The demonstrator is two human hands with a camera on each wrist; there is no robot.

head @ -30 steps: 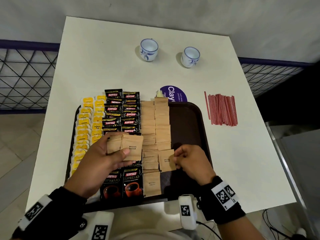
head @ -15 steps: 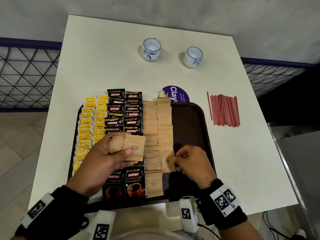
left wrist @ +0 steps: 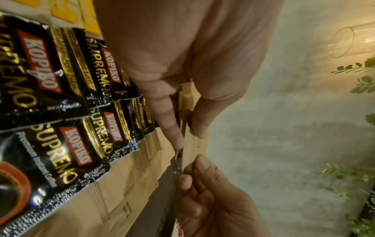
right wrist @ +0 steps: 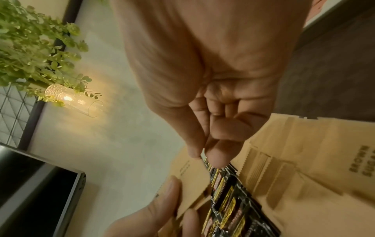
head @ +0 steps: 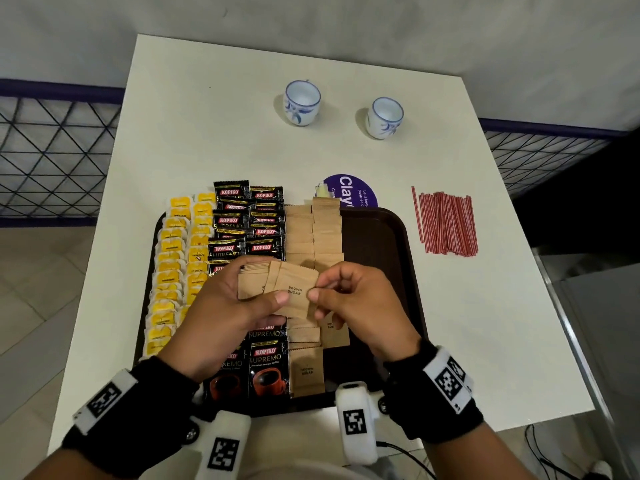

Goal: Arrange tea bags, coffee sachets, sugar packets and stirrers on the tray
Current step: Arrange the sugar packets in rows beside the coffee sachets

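A dark brown tray (head: pixel 403 233) holds rows of yellow tea bags (head: pixel 171 265), black coffee sachets (head: pixel 249 230) and brown sugar packets (head: pixel 311 230). Over the tray my left hand (head: pixel 268 296) grips a fanned stack of sugar packets (head: pixel 294 292), thumb on top. My right hand (head: pixel 318 289) pinches the right edge of the top packet between thumb and forefinger. The left wrist view shows the stack (left wrist: pixel 194 144) edge-on between my left fingers (left wrist: pixel 172 128), with the right hand (left wrist: pixel 202 178) below. Red stirrers (head: pixel 446 223) lie on the table, right of the tray.
Two white and blue cups (head: pixel 302 102) (head: pixel 385 116) stand at the back of the white table (head: pixel 485 323). A purple round sticker (head: pixel 356 190) lies behind the tray. The tray's right strip (head: pixel 374 244) is bare. Wire fencing flanks the table on both sides.
My right hand left the packet it was setting down in the right sugar row and rose to the stack, where it now pinches the top packet. The left hand shifted slightly right.
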